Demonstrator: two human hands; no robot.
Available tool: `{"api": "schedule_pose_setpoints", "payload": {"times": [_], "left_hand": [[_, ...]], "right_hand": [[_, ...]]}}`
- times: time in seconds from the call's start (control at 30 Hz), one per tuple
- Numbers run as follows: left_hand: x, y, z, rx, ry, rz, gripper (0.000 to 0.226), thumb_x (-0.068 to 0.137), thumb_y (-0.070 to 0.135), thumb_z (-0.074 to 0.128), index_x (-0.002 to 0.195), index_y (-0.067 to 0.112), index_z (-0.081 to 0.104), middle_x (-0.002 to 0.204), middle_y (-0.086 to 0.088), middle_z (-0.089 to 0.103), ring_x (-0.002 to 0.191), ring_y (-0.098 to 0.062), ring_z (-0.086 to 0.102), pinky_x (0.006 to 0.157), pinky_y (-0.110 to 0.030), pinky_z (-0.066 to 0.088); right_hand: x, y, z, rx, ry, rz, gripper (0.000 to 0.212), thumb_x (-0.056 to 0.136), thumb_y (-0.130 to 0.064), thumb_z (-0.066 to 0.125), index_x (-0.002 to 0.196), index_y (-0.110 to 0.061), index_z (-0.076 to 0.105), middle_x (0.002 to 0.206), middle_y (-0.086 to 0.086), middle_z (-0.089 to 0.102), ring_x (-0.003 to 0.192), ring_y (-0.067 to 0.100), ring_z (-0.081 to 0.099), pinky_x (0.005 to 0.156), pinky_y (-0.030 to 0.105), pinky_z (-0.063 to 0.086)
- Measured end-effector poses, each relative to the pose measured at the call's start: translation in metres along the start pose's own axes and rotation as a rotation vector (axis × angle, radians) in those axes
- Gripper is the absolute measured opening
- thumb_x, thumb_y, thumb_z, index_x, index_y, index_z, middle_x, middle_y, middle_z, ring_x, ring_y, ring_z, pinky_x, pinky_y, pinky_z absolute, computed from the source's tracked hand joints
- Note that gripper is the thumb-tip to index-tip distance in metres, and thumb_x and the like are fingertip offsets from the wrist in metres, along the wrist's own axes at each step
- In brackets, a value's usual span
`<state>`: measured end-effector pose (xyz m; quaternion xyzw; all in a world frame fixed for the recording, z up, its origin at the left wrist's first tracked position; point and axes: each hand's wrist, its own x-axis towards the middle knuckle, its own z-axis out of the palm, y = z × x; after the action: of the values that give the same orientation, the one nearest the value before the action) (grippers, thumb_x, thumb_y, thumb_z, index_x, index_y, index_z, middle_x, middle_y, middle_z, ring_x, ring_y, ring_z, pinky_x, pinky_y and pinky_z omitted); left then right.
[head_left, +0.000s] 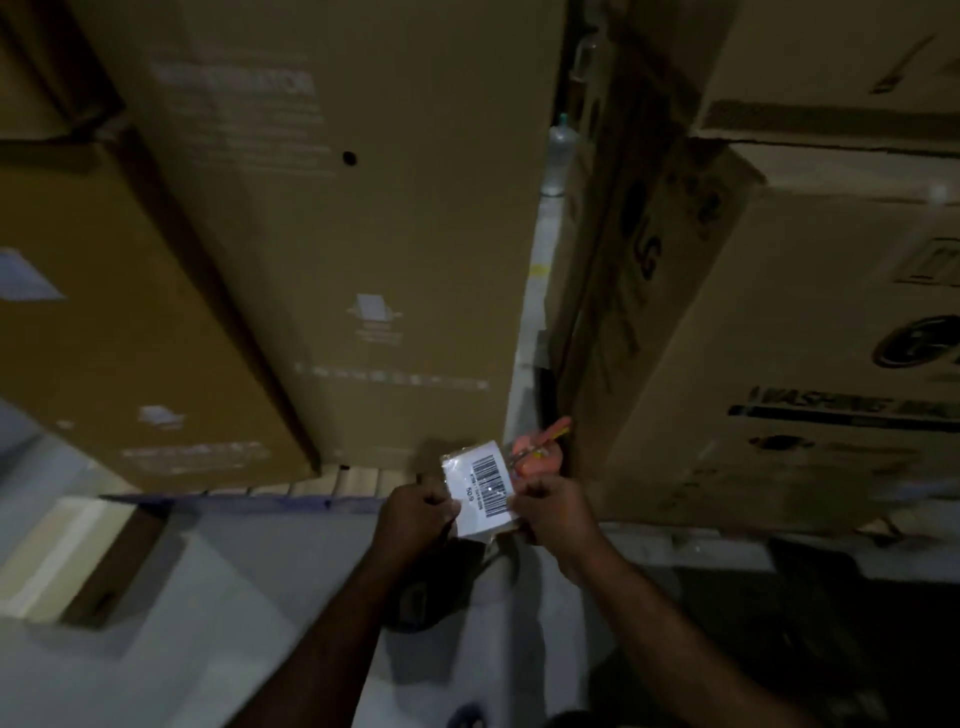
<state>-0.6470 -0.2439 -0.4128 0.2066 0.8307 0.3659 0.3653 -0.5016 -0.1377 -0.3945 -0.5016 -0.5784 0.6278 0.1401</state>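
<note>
A small clear plastic packet with a white barcode label (482, 487) is held up between both hands in front of me. My left hand (413, 519) grips its left edge with curled fingers. My right hand (553, 506) pinches its right edge. Orange and yellow items (540, 447) stick out behind the packet's upper right corner; what they are is unclear. The scene is dim and the packet's contents are hidden by the label.
A tall cardboard refrigerator box (332, 234) stands straight ahead on a wooden pallet (343, 480). Another brown box (119, 322) is at the left. Washing-machine boxes (779, 338) are stacked at the right. A narrow gap (535, 291) runs between the stacks. Pale floor (234, 597) lies below.
</note>
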Motion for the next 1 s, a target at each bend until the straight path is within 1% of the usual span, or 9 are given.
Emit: {"api": "schedule_pose_setpoints", "payload": {"times": [0.17, 0.37, 0.47, 0.53, 0.6, 0.63, 0.7, 0.83, 1.0], "left_hand": [[0.018, -0.036, -0.010, 0.073, 0.139, -0.136, 0.039, 0.081, 0.021, 0.072, 0.046, 0.014, 0.057, 0.054, 0.003, 0.063, 0.062, -0.019, 0.066, 0.061, -0.027, 0.049], [0.060, -0.070, -0.011, 0.041, 0.244, -0.352, 0.026, 0.081, 0.018, 0.066, 0.056, 0.017, 0.059, 0.074, -0.005, 0.074, 0.080, -0.023, 0.071, 0.075, -0.025, 0.052], [0.087, -0.097, -0.009, -0.032, 0.308, -0.463, 0.022, 0.082, 0.029, 0.069, 0.066, 0.016, 0.063, 0.083, -0.009, 0.075, 0.087, -0.029, 0.071, 0.082, -0.034, 0.056], [0.104, -0.114, -0.005, -0.003, 0.326, -0.502, 0.022, 0.088, 0.032, 0.066, 0.079, 0.012, 0.069, 0.091, -0.010, 0.075, 0.094, -0.030, 0.069, 0.083, -0.032, 0.053], [0.120, -0.132, 0.003, 0.052, 0.296, -0.505, 0.030, 0.095, 0.031, 0.058, 0.092, 0.005, 0.071, 0.100, -0.014, 0.073, 0.102, -0.032, 0.065, 0.086, -0.034, 0.050], [0.129, -0.141, 0.009, 0.072, 0.267, -0.506, 0.032, 0.097, 0.030, 0.053, 0.095, 0.003, 0.070, 0.104, -0.017, 0.071, 0.104, -0.034, 0.064, 0.088, -0.036, 0.050], [0.145, -0.161, 0.024, 0.076, 0.213, -0.537, 0.036, 0.100, 0.029, 0.046, 0.098, 0.000, 0.068, 0.107, -0.022, 0.069, 0.106, -0.038, 0.062, 0.089, -0.039, 0.050], [0.173, -0.202, 0.052, 0.082, 0.106, -0.660, 0.040, 0.102, 0.034, 0.037, 0.114, 0.004, 0.062, 0.124, -0.019, 0.063, 0.117, -0.036, 0.058, 0.091, -0.035, 0.045], [0.207, -0.247, 0.077, 0.075, 0.030, -0.789, 0.036, 0.101, 0.027, 0.043, 0.124, 0.007, 0.061, 0.126, -0.013, 0.064, 0.117, -0.031, 0.060, 0.091, -0.031, 0.047]], "right_hand": [[0.038, 0.017, 0.046, -0.098, -0.075, 0.097, 0.033, 0.082, 0.013, 0.058, 0.058, -0.009, 0.055, 0.045, 0.003, 0.059, 0.036, 0.013, 0.051, 0.038, 0.020, 0.043], [0.107, 0.049, 0.100, -0.229, -0.138, 0.219, 0.029, 0.085, 0.004, 0.061, 0.061, -0.012, 0.057, 0.056, 0.013, 0.061, 0.044, 0.023, 0.055, 0.045, 0.027, 0.046], [0.143, 0.069, 0.120, -0.336, -0.174, 0.255, 0.021, 0.085, 0.005, 0.062, 0.067, -0.007, 0.058, 0.069, 0.021, 0.064, 0.050, 0.027, 0.060, 0.045, 0.031, 0.051], [0.169, 0.085, 0.133, -0.478, -0.212, 0.226, 0.011, 0.084, 0.002, 0.064, 0.074, -0.003, 0.065, 0.079, 0.021, 0.068, 0.068, 0.033, 0.067, 0.061, 0.039, 0.059], [0.192, 0.099, 0.143, -0.700, -0.330, 0.189, 0.010, 0.088, -0.005, 0.061, 0.094, -0.002, 0.069, 0.096, 0.015, 0.070, 0.095, 0.031, 0.066, 0.078, 0.031, 0.052], [0.201, 0.106, 0.147, -0.757, -0.371, 0.194, 0.015, 0.090, -0.008, 0.059, 0.101, -0.003, 0.068, 0.098, 0.011, 0.068, 0.102, 0.028, 0.064, 0.077, 0.026, 0.047], [0.220, 0.129, 0.156, -0.788, -0.423, 0.242, 0.019, 0.091, -0.012, 0.056, 0.107, -0.008, 0.066, 0.098, 0.008, 0.064, 0.105, 0.028, 0.062, 0.075, 0.024, 0.040], [0.249, 0.187, 0.179, -0.817, -0.452, 0.325, 0.019, 0.089, -0.014, 0.056, 0.104, -0.010, 0.066, 0.107, 0.014, 0.069, 0.101, 0.032, 0.064, 0.086, 0.034, 0.054], [0.282, 0.249, 0.208, -0.975, -0.449, 0.310, 0.025, 0.092, -0.016, 0.054, 0.110, -0.005, 0.068, 0.115, 0.017, 0.067, 0.108, 0.034, 0.063, 0.089, 0.035, 0.050]]}}
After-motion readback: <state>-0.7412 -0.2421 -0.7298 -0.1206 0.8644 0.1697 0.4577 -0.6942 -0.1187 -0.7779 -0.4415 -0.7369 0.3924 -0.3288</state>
